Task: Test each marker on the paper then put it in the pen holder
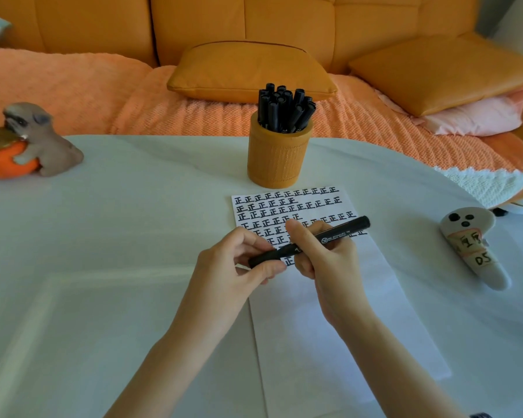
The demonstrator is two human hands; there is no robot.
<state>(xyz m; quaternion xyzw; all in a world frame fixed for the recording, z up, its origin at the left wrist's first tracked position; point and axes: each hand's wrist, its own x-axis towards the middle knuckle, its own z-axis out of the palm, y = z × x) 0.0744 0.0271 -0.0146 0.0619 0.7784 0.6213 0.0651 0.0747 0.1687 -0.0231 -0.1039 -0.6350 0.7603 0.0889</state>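
A black marker (pixel 338 232) lies slanted across both my hands above the paper (pixel 329 312). My right hand (pixel 323 257) grips its barrel. My left hand (pixel 236 263) pinches the lower left end, where the cap sits. Whether the cap is on or coming off I cannot tell. The white paper carries several rows of black written marks on its upper half. Behind the paper stands an orange pen holder (pixel 280 158) with several black markers (pixel 284 108) upright in it.
A dog figurine hugging an orange bowl (pixel 24 143) sits at the table's far left. A grey ghost-shaped object (pixel 471 245) with labels lies at the right. An orange sofa with cushions (pixel 251 70) runs behind the white table (pixel 103 236).
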